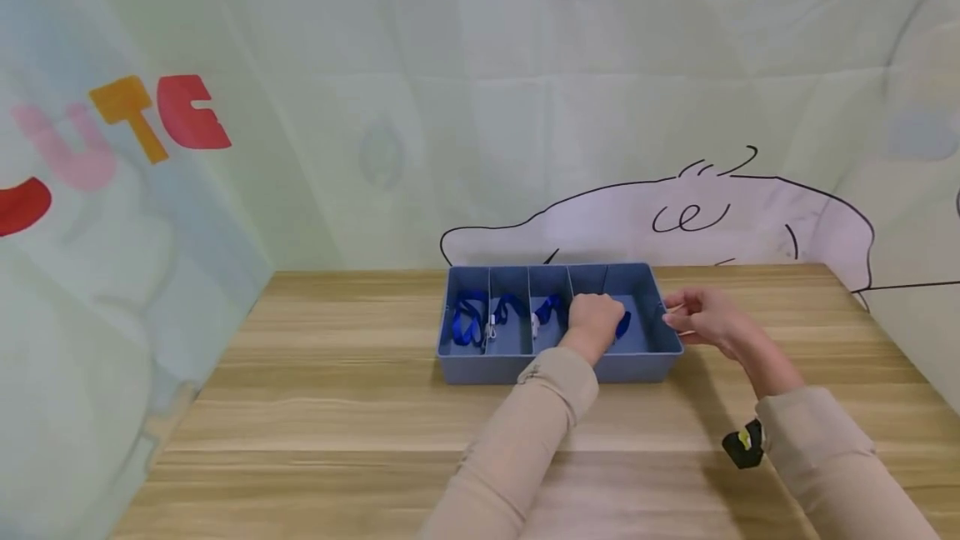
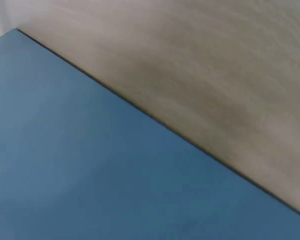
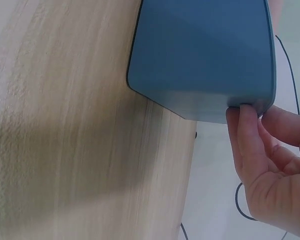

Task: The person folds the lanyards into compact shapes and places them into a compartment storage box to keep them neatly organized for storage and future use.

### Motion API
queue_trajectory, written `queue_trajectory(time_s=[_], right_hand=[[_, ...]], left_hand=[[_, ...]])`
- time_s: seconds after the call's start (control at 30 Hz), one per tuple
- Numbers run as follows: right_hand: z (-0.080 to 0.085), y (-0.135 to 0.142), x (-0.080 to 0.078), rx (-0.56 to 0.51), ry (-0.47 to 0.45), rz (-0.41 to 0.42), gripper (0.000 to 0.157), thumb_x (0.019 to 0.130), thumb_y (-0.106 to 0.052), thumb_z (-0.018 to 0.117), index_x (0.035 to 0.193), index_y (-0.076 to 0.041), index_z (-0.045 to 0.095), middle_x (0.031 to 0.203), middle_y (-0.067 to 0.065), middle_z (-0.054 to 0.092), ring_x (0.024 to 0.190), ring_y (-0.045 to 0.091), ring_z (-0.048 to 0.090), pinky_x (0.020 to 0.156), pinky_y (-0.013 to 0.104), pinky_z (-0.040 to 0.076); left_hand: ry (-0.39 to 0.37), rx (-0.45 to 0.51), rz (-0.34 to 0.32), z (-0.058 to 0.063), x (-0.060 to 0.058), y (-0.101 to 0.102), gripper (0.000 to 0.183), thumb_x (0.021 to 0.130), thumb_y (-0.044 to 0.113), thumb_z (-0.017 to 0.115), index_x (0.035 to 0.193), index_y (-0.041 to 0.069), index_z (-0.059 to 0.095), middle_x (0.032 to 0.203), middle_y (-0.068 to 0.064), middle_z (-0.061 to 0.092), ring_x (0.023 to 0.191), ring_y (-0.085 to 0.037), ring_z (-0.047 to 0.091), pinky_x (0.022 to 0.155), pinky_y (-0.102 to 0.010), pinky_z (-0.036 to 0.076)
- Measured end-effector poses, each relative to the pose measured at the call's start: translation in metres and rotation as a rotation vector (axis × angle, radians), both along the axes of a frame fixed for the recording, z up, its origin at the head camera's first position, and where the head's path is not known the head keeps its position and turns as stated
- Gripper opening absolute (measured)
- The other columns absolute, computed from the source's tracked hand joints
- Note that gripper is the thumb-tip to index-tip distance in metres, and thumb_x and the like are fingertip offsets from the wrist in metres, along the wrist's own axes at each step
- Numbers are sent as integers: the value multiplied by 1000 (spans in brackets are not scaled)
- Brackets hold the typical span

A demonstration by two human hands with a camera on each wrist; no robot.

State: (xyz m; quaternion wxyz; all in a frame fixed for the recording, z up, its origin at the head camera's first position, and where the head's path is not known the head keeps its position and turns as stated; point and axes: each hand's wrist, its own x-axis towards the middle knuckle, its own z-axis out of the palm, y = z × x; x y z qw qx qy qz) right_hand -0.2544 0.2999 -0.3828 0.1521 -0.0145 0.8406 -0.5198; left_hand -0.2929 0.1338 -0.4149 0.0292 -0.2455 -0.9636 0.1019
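Note:
A blue divided box [image 1: 487, 369] stands on the table. Blue lanyards [image 1: 468, 319] with metal or white clips lie in its three left compartments. My left hand [image 1: 595, 323] reaches over the front wall into the right half, fingers curled downward; a bit of blue lanyard [image 1: 622, 325] shows beside them, its rest hidden by the hand. At the box's right end, my right hand [image 1: 701, 319] grips the rim. In the right wrist view its fingers [image 3: 247, 140] press the end wall below the rim, thumb at the corner. The left wrist view shows only the box's outer wall [image 2: 90, 150] and the tabletop.
The wood-grain table [image 1: 322, 415] stretches around the box. A printed curtain [image 1: 337, 107] with cartoon shapes and letters hangs right behind the table's back edge. A small black piece [image 1: 742, 446] with a yellow patch sits beside my right sleeve.

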Motion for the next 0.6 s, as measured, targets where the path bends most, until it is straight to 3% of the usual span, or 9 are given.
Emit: queue_trajectory(time_s=[0.1,0.2,0.3,0.4,0.5,0.6], right_hand=[[1,-1,0,11,9,1,41,93,-3,55,123,19,38,90,8,56,76,12,58,74,35,55],[0,-6,0,21,24,1,41,93,-4,54,123,18,38,89,8,57,73,14,59,70,35,55],[-1,-9,2,26,30,-1,40,93,-4,54,123,17,38,89,10,59,71,15,60,69,36,55],[-2,-6,3,36,24,-5,41,93,-6,54,124,16,38,90,11,59,71,16,59,70,38,55],[-3,2,6,91,37,8,47,95,-16,55,128,13,38,93,12,60,72,18,59,69,37,54],[-6,15,12,157,131,64,51,97,-23,51,131,12,37,97,20,61,78,25,60,65,38,52]], left_hand=[[1,-6,-4,2,0,0,31,72,40,78,100,33,70,101,12,67,88,-11,63,91,-36,45],[18,4,-6,3,0,-5,34,73,51,70,101,34,69,102,11,67,93,-13,63,104,-46,30],[10,47,10,5,0,-10,38,75,60,61,100,33,70,99,10,68,96,-14,61,107,-49,25],[0,138,1,11,3,-18,42,79,62,55,98,28,71,97,6,68,98,-16,60,106,-50,27],[5,251,-48,27,8,-36,45,86,58,50,104,23,70,106,2,67,104,-20,59,104,-51,30],[54,373,-114,45,15,-69,46,91,53,46,118,20,65,124,-3,59,116,-24,53,102,-52,32]])
